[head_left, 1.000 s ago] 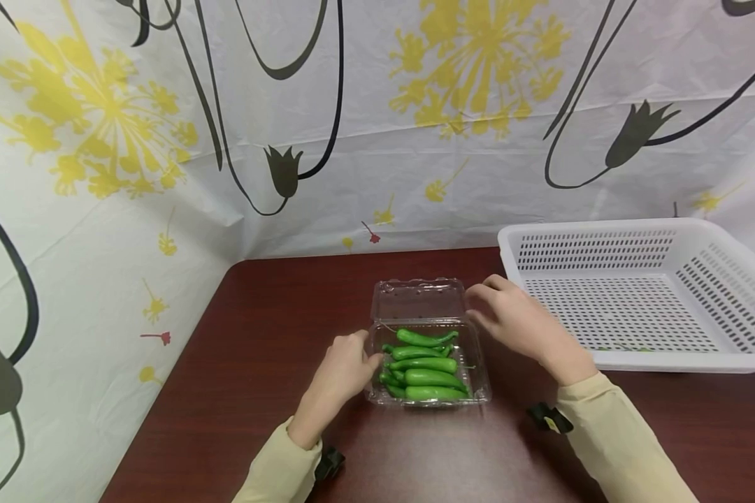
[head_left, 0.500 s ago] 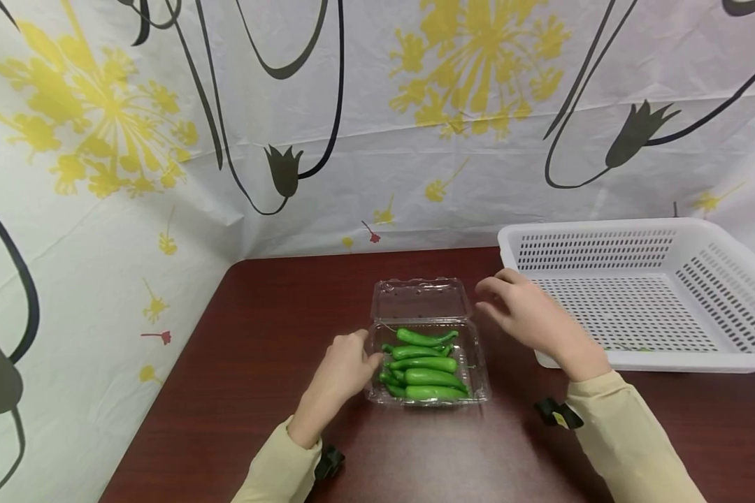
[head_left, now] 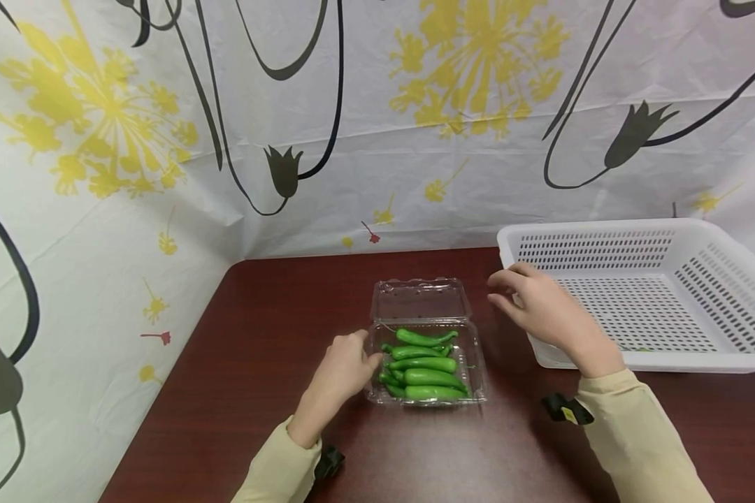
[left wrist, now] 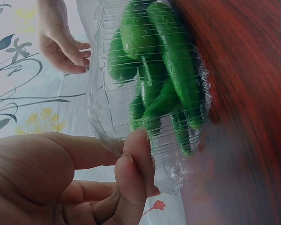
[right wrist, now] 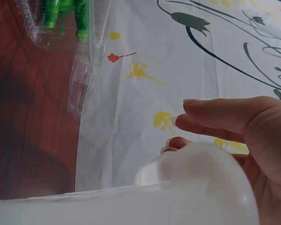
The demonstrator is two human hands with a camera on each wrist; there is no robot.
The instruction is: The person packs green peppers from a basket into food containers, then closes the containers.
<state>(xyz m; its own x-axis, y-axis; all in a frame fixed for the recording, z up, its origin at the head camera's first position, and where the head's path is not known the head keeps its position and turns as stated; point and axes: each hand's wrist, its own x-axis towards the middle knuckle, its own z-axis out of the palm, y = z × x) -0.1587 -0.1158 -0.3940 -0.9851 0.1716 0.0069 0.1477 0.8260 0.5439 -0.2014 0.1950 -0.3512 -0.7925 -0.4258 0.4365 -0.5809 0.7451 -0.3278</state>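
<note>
A clear plastic clamshell container [head_left: 478,356] stands on the table with its lid [head_left: 418,300] folded back. Several green chili peppers [head_left: 433,378] lie side by side inside. My left hand [head_left: 344,370] is at the container's left side; in the left wrist view, its fingertips [left wrist: 138,145] appear to pinch the edge of the clear wall. My right hand [head_left: 544,311] hovers between the container and the white basket [head_left: 667,360], near the basket's left rim. Its fingers are loosely bent, with nothing between them in the right wrist view.
The white perforated basket takes up the right side of the dark red-brown table [head_left: 258,363]. A bit of green shows low inside it near the front wall. A white patterned cloth [head_left: 365,195] hangs behind and to the left.
My right hand has moved right, away from the container and its lid towards the basket. My left hand, the container and the peppers stay practically in place.
</note>
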